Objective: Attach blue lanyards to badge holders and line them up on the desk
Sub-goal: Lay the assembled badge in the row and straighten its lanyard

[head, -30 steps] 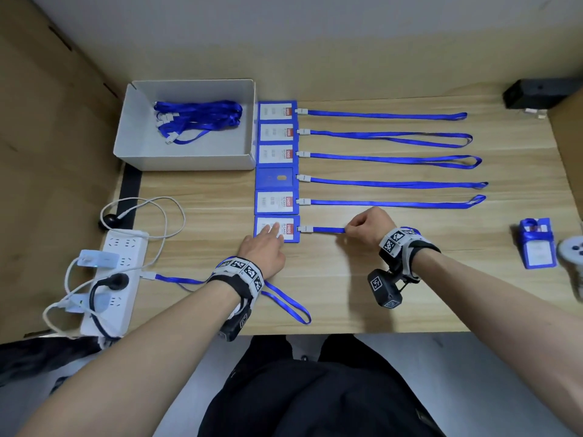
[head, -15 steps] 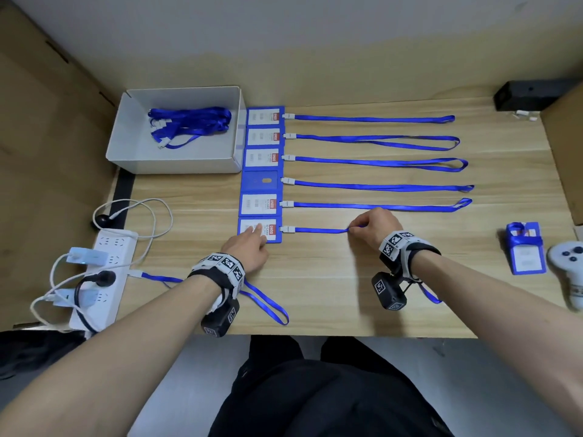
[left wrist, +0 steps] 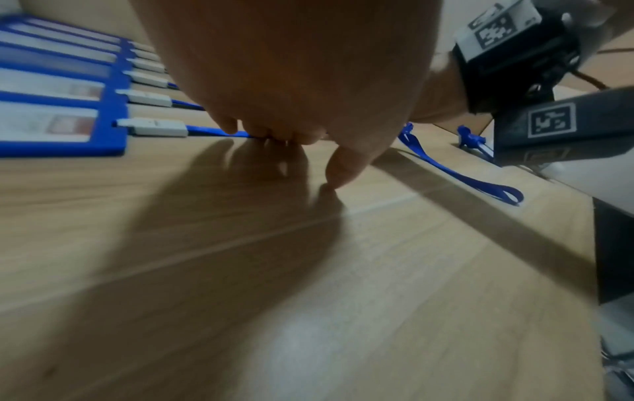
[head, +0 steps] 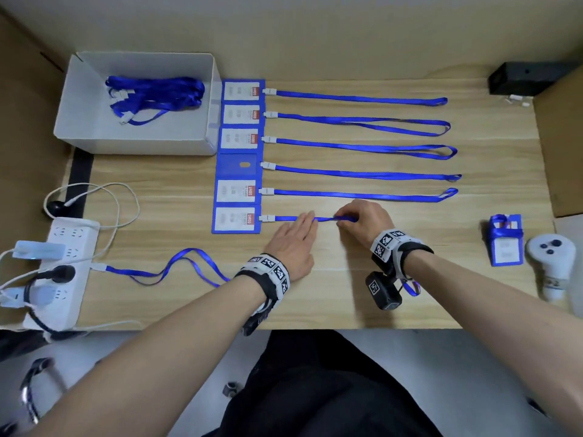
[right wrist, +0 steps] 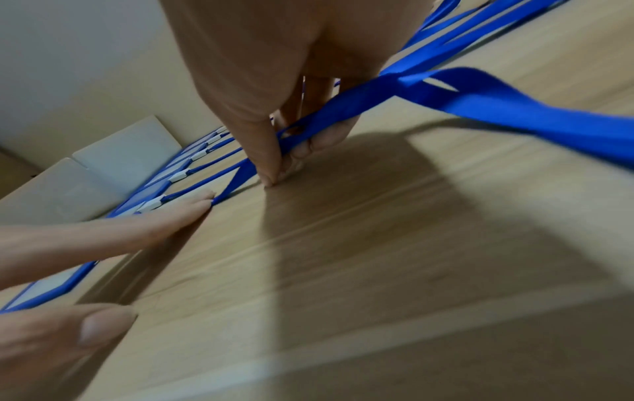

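Several blue badge holders lie in a column on the desk, each with a blue lanyard stretched to the right. The nearest badge holder has its lanyard clipped on. My left hand lies flat with straight fingers pressing that lanyard onto the desk just right of the white clip. My right hand pinches the same lanyard a little further right; the rest of the strap runs under my right wrist. A loose blue lanyard lies near the front left.
A white box at the back left holds more blue lanyards. A white power strip with plugs sits at the left edge. At the right stand a badge holder wrapped in its lanyard, a white controller and a black box.
My left hand has left the nearest badge holder and slid right onto its lanyard. My right hand has moved a little further right along the strap, still pinching it.
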`<state>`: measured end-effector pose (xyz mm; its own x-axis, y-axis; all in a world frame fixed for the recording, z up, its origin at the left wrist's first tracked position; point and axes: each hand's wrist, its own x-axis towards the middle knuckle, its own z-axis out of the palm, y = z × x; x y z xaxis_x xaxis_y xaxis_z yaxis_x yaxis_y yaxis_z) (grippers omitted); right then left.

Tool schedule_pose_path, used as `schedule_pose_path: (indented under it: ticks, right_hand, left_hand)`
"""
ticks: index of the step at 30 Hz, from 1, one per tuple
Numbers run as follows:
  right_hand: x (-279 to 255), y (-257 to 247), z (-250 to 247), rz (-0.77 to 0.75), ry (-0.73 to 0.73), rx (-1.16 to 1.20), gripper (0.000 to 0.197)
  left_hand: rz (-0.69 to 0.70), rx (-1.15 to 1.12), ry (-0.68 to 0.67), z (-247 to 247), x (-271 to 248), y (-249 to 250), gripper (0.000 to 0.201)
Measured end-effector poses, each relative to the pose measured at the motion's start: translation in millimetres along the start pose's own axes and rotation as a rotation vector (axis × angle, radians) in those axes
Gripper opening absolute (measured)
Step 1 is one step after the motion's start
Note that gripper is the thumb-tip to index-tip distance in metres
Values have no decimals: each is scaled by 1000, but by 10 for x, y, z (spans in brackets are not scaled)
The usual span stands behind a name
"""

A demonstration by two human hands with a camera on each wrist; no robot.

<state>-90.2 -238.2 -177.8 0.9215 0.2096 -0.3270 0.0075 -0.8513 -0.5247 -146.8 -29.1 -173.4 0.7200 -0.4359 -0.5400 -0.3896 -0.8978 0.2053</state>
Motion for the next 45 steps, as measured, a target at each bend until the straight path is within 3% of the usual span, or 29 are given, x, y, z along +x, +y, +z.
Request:
schedule_pose_path:
  ticks: [7, 15, 19, 22, 24, 29, 39, 45]
  right_hand:
    - [-176, 251, -383, 49, 17, -116, 15]
    - [-419, 718, -850, 68, 236, -91, 15]
    - [-557, 959, -762, -27, 111, -140, 24]
    - [-663, 932, -630, 2, 4, -83, 22]
    - [-662, 846, -562, 16, 21, -31, 19]
    - [-310, 450, -376, 12, 75, 37, 28]
    - [204, -60, 21, 6, -128, -64, 26]
    - [190, -33, -42, 45, -182, 438, 22]
  left_hand:
    - [-18, 10, -34, 8, 56, 18, 83]
    - [-41, -57, -60, -161, 64, 39, 84]
    - [-58, -23, -77, -172, 72, 99, 81]
    - [-67, -16, -74, -156, 77, 105, 80]
    - [-65, -18, -69, -142, 82, 97, 80]
    - [-61, -31, -41, -102, 95, 72, 79]
    - [-52, -50, -11, -54, 108, 38, 77]
    - [-42, -47, -19, -89, 95, 14, 75]
